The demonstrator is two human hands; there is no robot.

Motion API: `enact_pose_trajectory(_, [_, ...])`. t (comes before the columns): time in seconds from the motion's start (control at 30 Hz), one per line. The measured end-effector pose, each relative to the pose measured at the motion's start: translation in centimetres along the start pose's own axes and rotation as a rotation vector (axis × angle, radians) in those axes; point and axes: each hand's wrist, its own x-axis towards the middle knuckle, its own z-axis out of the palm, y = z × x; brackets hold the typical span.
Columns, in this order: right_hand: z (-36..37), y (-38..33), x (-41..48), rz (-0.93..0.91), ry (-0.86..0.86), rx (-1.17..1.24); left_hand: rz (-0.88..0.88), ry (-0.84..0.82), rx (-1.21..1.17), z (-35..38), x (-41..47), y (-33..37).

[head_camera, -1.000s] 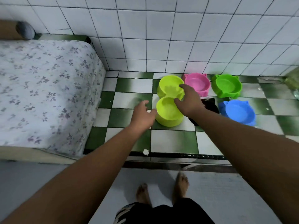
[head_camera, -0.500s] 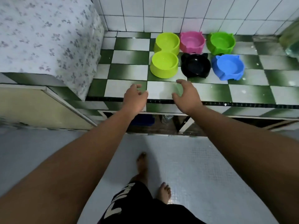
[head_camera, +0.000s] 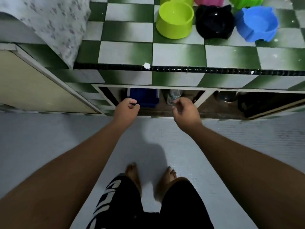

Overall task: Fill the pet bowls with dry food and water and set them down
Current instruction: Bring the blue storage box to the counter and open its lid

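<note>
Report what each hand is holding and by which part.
Nothing is plainly held. The left hand is curled in front of the blue box; the right hand, loosely curled, is beside the clear bottle.

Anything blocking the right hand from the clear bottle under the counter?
Nothing visible. The right hand sits directly in front of the clear bottle in the open compartment; the blue box stands to the bottle's left, beyond the left hand.

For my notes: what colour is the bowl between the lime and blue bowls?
Black. The middle bowl shows best in the head view.
</note>
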Motion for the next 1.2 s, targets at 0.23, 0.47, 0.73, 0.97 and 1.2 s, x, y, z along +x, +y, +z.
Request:
enact_pose_trajectory(0.23, [14.7, 7.9, 10.4, 0.269, -0.114, 0.218, -0.031, -0.045, 0.123, 6.5, 14.6, -11.1])
enact_pose_trajectory(0.47, [26.5, 17.1, 24.0, 0.344, -0.060, 0.194, 0.048, -0.008, 0.178, 13.1, 29.5, -20.4])
enact_pose_trajectory(0.73, [33.3, 21.5, 32.5, 0.343, -0.036, 0.302, 0.038, 0.062, 0.134, 15.4, 39.1, -25.3])
enact_pose_trajectory(0.97, [36.0, 23.1, 32.5, 0.192, -0.061, 0.433, 0.149, 0.038, 0.041, 17.0, 40.9, -27.2])
enact_pose_trajectory(1.2, [35.6, 22.6, 31.5, 0.172, -0.052, 0.395, 0.190, 0.060, -0.095, 17.3, 40.8, -28.4])
